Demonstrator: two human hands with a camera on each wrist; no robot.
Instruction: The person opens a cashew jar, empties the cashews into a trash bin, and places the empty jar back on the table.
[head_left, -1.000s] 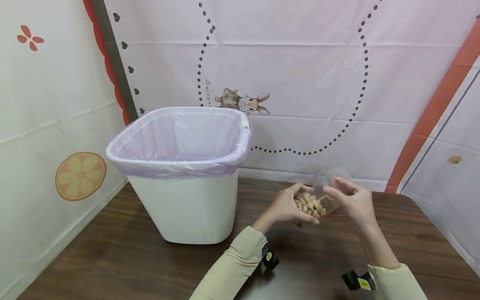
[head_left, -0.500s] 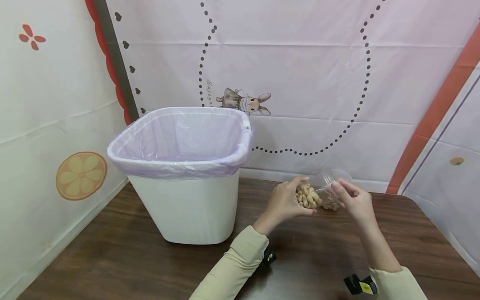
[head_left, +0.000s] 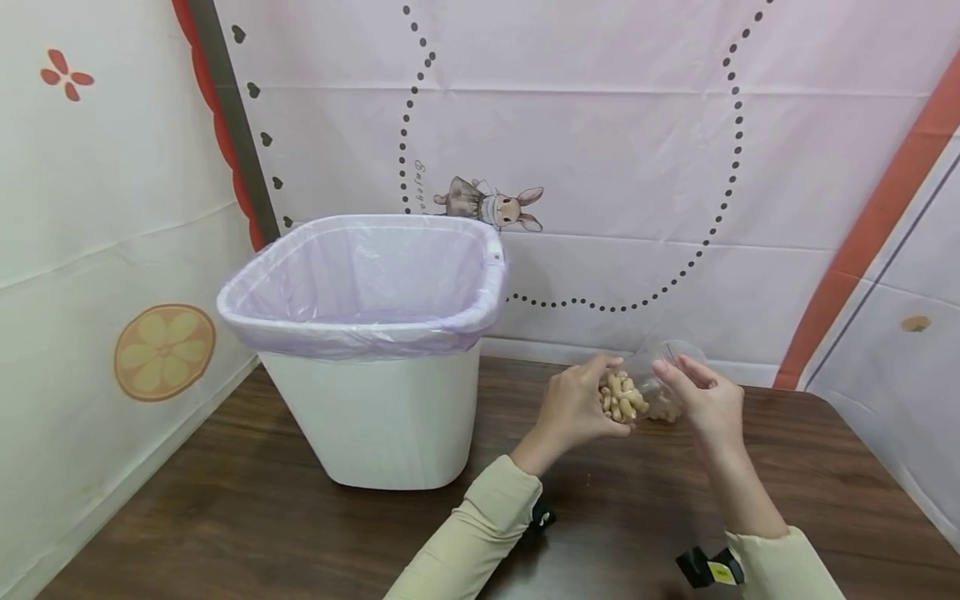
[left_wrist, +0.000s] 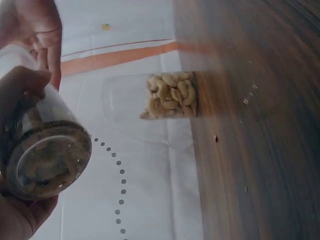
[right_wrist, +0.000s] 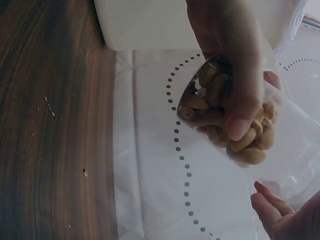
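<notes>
My left hand (head_left: 572, 408) grips a tilted clear plastic cup of cashews (head_left: 621, 397) above the table, thumb and fingers wrapped round its lower end. The cup's mouth points up to the right, where my right hand (head_left: 711, 408) pinches at the rim with thumb and fingers. In the right wrist view the cashews (right_wrist: 252, 145) lie heaped in the lower part, partly hidden by my left thumb. Behind it stands a second clear cup, upright on the table, its lower part filled with cashews (left_wrist: 172, 95); my right hand partly covers this one in the head view.
A white bin (head_left: 375, 417) with a light purple liner (head_left: 367, 337) stands on the dark wooden table (head_left: 247, 517), left of my hands. Small crumbs (left_wrist: 246, 101) lie on the wood. Printed cloth (head_left: 600, 150) hangs behind the table and along the sides.
The cup in my left hand has tilted and shifted slightly rightward, and my right fingers have shifted at its mouth. The second cup's cashews now show behind it. The bin stays put.
</notes>
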